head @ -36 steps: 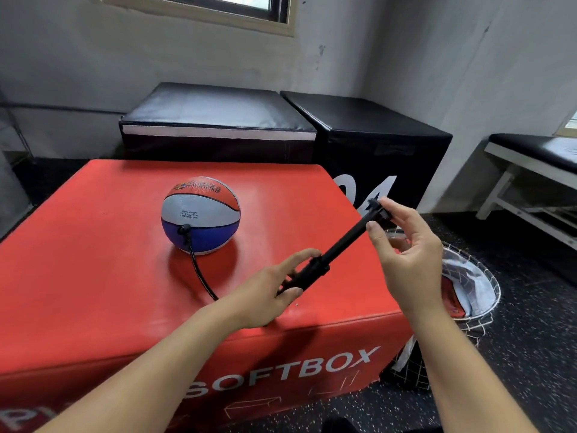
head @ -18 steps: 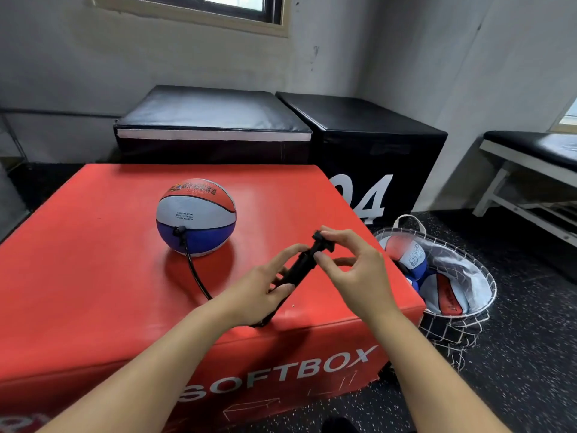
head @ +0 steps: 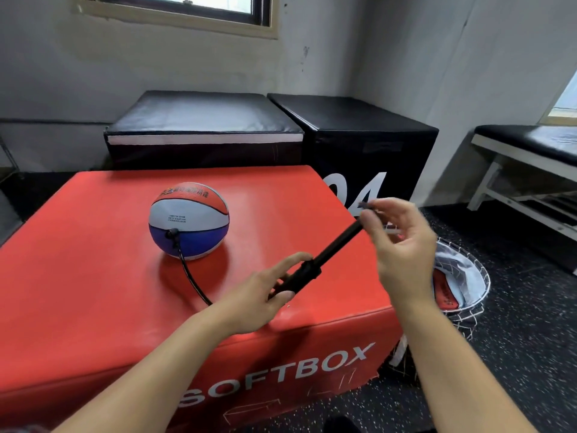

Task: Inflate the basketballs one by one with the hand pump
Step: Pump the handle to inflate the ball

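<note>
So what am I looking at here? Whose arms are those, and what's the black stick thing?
The picture comes from a camera on a person's head, looking down, so those are the person's own arms. No machine here. On the red box sits a ball. A thin hose runs from the ball to the black stick, which is a pump. The left hand grips the pump's body. The right hand pinches its handle, pulled out. It looks blurry from moving. Beside the box is a wire basket.

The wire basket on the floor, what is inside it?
Inside the wire basket I can see a white lining and part of one red ball. The right hand and forearm cover the rest, so the count is unknown.
</note>
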`<state>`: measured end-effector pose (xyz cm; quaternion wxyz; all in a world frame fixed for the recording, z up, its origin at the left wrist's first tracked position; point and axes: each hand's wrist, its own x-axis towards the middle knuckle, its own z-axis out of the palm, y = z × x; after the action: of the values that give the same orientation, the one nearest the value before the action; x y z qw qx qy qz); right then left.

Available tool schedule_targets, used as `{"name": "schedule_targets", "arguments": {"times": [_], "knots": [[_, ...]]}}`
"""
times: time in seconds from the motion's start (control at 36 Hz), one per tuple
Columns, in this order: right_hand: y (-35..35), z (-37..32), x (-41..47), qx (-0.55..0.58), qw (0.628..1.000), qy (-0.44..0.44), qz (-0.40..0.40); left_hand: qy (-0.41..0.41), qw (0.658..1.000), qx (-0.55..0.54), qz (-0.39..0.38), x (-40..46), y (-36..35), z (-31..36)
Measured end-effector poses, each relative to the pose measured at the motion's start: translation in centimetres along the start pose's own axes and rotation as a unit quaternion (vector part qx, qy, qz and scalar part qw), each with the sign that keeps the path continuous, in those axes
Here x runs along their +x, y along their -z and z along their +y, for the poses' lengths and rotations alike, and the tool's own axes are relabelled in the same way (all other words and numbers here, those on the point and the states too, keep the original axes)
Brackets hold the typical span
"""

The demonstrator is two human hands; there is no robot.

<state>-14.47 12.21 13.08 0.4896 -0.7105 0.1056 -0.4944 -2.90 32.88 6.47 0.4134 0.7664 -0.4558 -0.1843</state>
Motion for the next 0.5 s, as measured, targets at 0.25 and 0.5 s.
{"name": "schedule_targets", "arguments": {"times": [0.25, 0.5], "knots": [[0.1, -0.3, 0.2, -0.033, 0.998, -0.004, 0.06, -0.005, 1.0, 0.012, 0.001, 0.3, 0.0, -0.4], [-2.5, -0.2, -1.1, -0.049, 0.998, 0.001, -0.046, -0.006, 0.999, -0.027, 0.016, 0.0, 0.7, -1.1]]}}
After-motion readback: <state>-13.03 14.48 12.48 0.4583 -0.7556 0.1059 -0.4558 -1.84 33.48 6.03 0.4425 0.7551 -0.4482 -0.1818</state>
